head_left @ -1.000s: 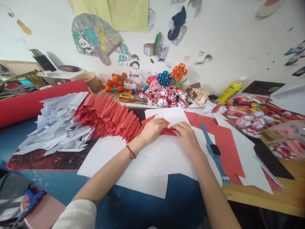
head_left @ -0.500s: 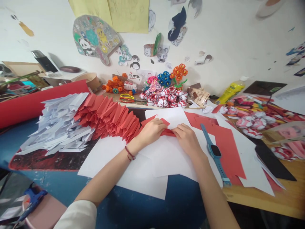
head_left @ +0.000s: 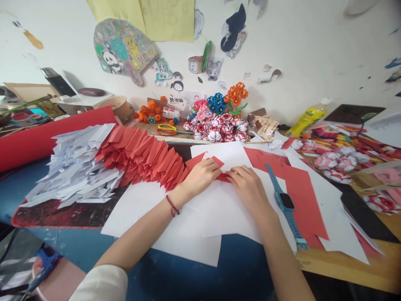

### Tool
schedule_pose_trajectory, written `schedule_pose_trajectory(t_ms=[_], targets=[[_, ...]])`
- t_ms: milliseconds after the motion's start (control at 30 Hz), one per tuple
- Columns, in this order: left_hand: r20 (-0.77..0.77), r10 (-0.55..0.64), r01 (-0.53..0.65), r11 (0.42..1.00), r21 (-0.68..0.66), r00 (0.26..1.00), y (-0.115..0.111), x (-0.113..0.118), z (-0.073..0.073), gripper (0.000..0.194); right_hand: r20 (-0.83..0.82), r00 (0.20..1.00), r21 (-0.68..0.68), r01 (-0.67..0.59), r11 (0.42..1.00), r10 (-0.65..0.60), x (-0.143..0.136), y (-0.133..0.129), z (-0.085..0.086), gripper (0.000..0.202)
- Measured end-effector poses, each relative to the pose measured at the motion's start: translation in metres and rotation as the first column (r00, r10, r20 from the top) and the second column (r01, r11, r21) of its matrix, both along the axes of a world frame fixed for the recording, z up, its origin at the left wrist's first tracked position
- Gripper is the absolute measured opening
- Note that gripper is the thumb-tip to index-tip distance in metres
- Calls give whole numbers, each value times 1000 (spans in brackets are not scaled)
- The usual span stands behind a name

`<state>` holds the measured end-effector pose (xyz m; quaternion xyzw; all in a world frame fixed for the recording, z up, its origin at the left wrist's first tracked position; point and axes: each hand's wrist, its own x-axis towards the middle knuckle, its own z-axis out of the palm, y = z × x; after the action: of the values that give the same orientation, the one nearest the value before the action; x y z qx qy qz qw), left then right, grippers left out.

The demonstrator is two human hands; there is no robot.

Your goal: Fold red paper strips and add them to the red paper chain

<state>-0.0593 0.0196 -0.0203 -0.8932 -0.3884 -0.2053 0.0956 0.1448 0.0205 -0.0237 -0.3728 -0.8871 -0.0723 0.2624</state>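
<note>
Between my two hands lies a narrow folded piece of red paper [head_left: 223, 177], just above white sheets [head_left: 216, 213]. My left hand [head_left: 204, 173] pinches its left end, fingers curled and pressed together. The right end is pinched by my right hand [head_left: 246, 182]; its fingertips partly hide the paper. More red paper [head_left: 196, 161] lies flat right behind my left hand. To the left, a row of folded red paper pieces [head_left: 140, 156] stands packed together, close to my left forearm. Beyond it a heap of folded white paper pieces [head_left: 78, 163] spreads out.
A blue watch [head_left: 285, 201] lies right of my right hand on white and red sheets [head_left: 303, 196]. Red-and-white paper balls [head_left: 216, 129], scissors [head_left: 166, 128] and a yellow bottle [head_left: 308, 119] stand along the wall. A red roll [head_left: 59, 136] lies at left; a blue glue gun [head_left: 46, 263] hangs below.
Both hands stay on the red strip, with its middle now showing a little less between them. The whole view has shifted slightly; nothing was let go.
</note>
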Motion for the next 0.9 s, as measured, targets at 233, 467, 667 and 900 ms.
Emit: schedule_pose_trajectory(t_ms=[233,467,667,900], targets=[[-75,-14,21,996,91,997,-3,0,-2,25,74,997,60,31,998,-36,-3,-3,0,20],[-107,-52,59,996,69,993,-3,-1,-1,27,167,985,123,22,992,-42,-6,-8,0,20],[-109,-48,51,998,22,993,-4,-1,2,26,189,981,110,15,994,-36,-9,-11,2,20],[-225,-5,26,996,87,974,-8,0,7,20,151,987,74,35,997,-46,-9,-10,1,26]])
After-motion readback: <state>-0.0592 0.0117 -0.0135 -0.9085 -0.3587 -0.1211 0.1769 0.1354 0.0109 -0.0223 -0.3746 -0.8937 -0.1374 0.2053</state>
